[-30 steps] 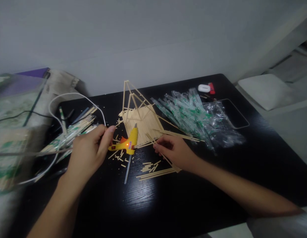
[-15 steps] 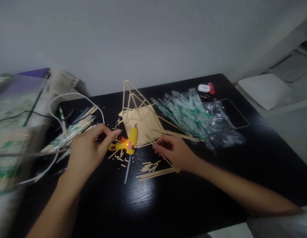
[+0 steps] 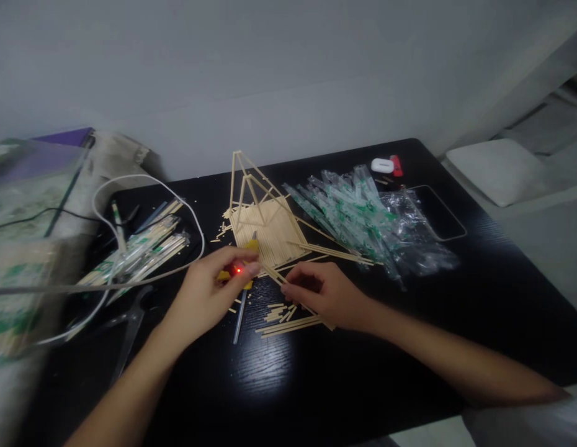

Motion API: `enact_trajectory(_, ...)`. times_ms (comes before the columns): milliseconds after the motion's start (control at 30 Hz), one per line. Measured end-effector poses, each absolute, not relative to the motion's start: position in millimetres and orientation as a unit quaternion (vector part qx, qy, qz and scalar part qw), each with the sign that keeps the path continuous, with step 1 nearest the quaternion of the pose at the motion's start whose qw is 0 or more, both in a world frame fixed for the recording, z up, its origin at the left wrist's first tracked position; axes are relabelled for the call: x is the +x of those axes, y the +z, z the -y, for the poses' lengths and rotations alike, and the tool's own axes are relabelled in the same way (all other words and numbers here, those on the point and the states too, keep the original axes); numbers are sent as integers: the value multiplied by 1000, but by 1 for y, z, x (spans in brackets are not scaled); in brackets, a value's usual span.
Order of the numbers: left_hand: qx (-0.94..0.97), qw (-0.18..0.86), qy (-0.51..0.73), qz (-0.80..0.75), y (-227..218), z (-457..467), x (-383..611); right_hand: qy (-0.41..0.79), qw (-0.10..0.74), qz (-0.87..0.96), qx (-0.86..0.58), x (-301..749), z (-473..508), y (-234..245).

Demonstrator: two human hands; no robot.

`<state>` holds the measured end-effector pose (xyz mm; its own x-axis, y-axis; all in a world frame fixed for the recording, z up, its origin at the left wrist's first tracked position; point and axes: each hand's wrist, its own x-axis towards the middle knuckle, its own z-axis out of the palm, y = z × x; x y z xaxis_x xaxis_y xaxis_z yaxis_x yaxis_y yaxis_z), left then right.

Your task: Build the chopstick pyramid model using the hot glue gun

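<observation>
My right hand (image 3: 326, 293) is closed around a few thin wooden sticks (image 3: 272, 273), which slant up and left from its fingers. At their far end, the thumb and forefinger of my left hand (image 3: 218, 279) pinch the tips. Behind that hand lies a yellow hot glue gun (image 3: 254, 244), partly covered, its red light glowing and a clear glue stick (image 3: 239, 320) jutting out of its back. Just beyond is a flat panel of sticks (image 3: 274, 226) with an upright stick frame (image 3: 248, 180) on it. Short cut pieces (image 3: 277, 312) and longer sticks (image 3: 288, 327) lie below my hands.
Crumpled clear-and-green plastic wrappers (image 3: 348, 205) cover the right of the black table (image 3: 316, 385), beside a phone-like dark slab (image 3: 440, 211) and a white case (image 3: 382, 165). Wrapped stick packs (image 3: 149, 248), a white cable (image 3: 153, 180) and pliers-like handles (image 3: 130, 323) are at left.
My left hand has moved right, across the glue gun, to the ends of the sticks. My right hand has shifted slightly with the sticks, whose tips now sit further left.
</observation>
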<state>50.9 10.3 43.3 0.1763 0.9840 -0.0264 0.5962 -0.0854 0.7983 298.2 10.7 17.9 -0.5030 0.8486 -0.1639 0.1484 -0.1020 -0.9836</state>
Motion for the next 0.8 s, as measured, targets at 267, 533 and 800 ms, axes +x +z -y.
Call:
enact_trajectory(267, 600, 525, 302, -523, 39, -3, 74, 593, 271, 652, -386, 299, -9, 24)
enact_trajectory(533, 587, 509, 334, -534, 38, 1, 79, 576, 284, 661, -388, 298, -7, 22)
enact_trajectory(800, 581, 527, 329, -525, 41, 0, 81, 570, 269, 667, -398, 298, -5, 25)
